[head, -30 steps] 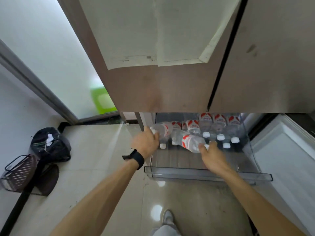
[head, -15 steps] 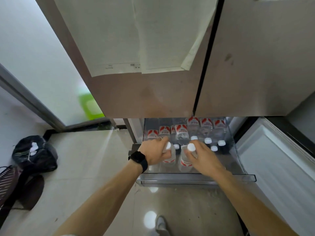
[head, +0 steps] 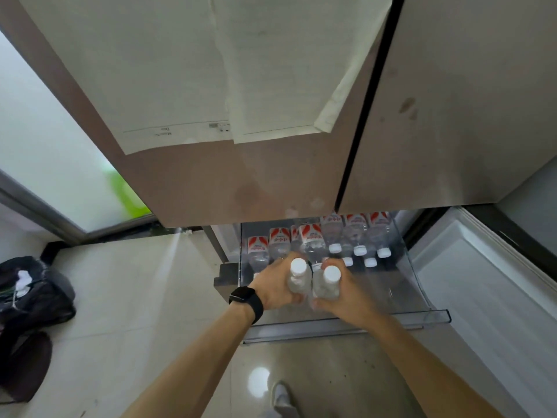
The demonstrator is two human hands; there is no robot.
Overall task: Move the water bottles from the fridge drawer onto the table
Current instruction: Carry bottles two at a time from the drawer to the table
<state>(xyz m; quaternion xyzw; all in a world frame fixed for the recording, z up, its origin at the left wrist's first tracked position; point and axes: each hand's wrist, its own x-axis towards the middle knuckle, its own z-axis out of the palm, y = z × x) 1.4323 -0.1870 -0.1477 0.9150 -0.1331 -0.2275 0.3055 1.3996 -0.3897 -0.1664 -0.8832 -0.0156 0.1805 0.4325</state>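
The clear fridge drawer (head: pixel 346 324) is pulled out below the closed fridge doors. Several water bottles (head: pixel 355 233) with red-and-white labels and white caps lie in its back part. My left hand (head: pixel 275 286), with a black watch on the wrist, grips one clear bottle (head: pixel 298 274) upright, cap toward me. My right hand (head: pixel 343 297) grips a second bottle (head: pixel 328 282) the same way. The two held bottles are side by side above the drawer's front half. No table is in view.
The brown fridge doors (head: pixel 271 182) with papers stuck on hang right above the drawer. An open white lower door (head: pixel 482 297) stands at the right. A black bag (head: pixel 33 291) lies on the tiled floor at the left. My shoe (head: pixel 281 395) is below the drawer.
Both hands closed on a bottle lying in the drawer, turned it upright and lifted it toward me. The view has tilted upward and moved closer to the fridge.
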